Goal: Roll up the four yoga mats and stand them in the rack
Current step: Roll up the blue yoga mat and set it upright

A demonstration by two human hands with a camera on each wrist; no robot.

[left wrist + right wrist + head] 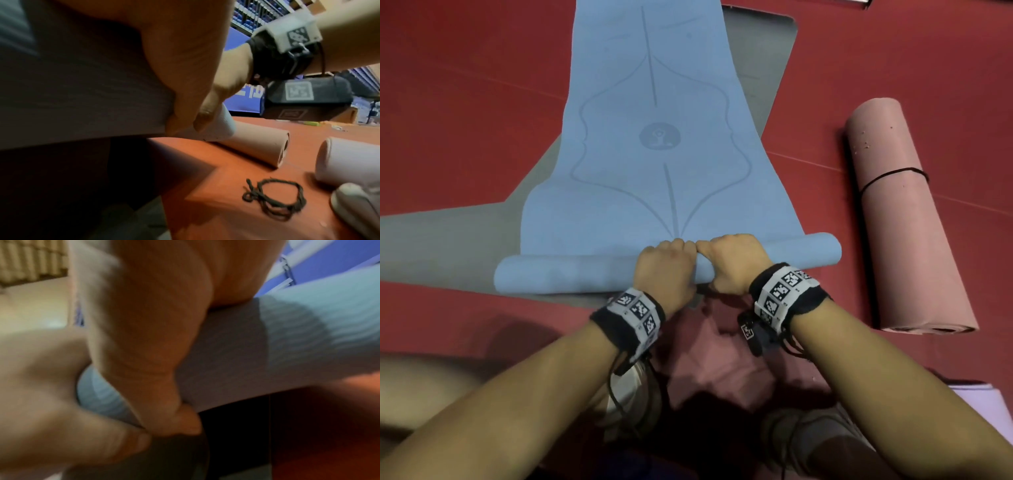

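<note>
Head view, fingers (671,245) curled behind blue mat (654,137) roll, fingertips hidden

red floor (465,102) under everything, loose dark cord loop (273,199) lying on it below and right of the fingers, white shoe toe (357,206) beside the cord

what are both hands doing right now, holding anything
Left hand: fingers curled over the rolled end of the blue mat, gripping it.
Right hand: gripping the same roll, right beside the left.
</note>
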